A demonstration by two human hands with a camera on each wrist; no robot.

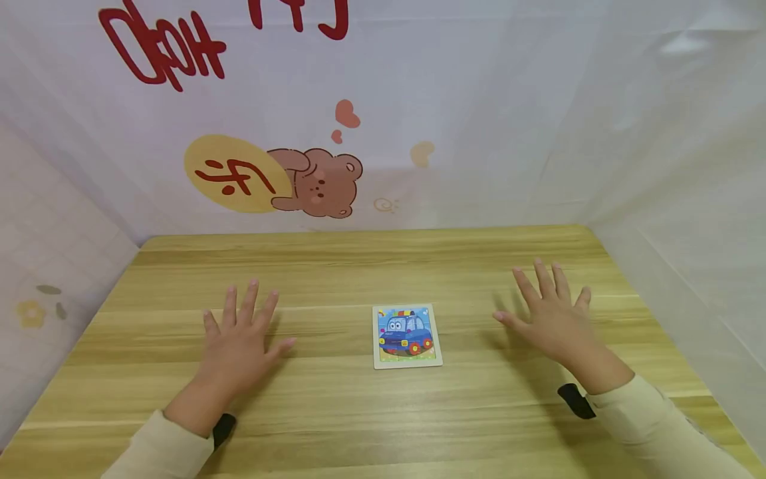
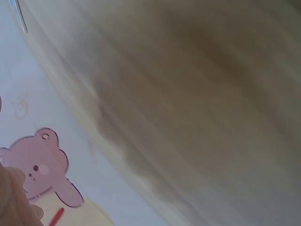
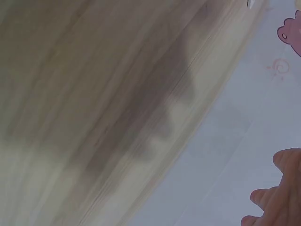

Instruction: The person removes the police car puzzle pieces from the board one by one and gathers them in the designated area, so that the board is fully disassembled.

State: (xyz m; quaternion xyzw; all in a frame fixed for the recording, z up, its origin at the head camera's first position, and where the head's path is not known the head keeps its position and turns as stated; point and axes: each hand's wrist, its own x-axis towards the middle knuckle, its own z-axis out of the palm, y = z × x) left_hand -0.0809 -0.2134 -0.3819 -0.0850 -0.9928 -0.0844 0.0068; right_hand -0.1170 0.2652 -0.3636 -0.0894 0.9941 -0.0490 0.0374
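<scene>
Head view: card with blue cartoon car and white border, lying flat near middle of table. Left hand at nine o'clock from card, well apart from it, spread wide, back upward. Right hand at three o'clock, likewise spread and well apart. Contact with table: cannot tell. Pale sleeves at eight and four o'clock, each with black strap near wrist. White cloth beyond far table edge, with printed bear at eleven o'clock.

Left wrist view: blurred table from centre to two o'clock; bear and part of left hand at eight o'clock.

Right wrist view: table from centre to ten o'clock, crossed by jagged shadow; right hand at four o'clock, fingertips apart; bear partly in frame at two o'clock.
</scene>
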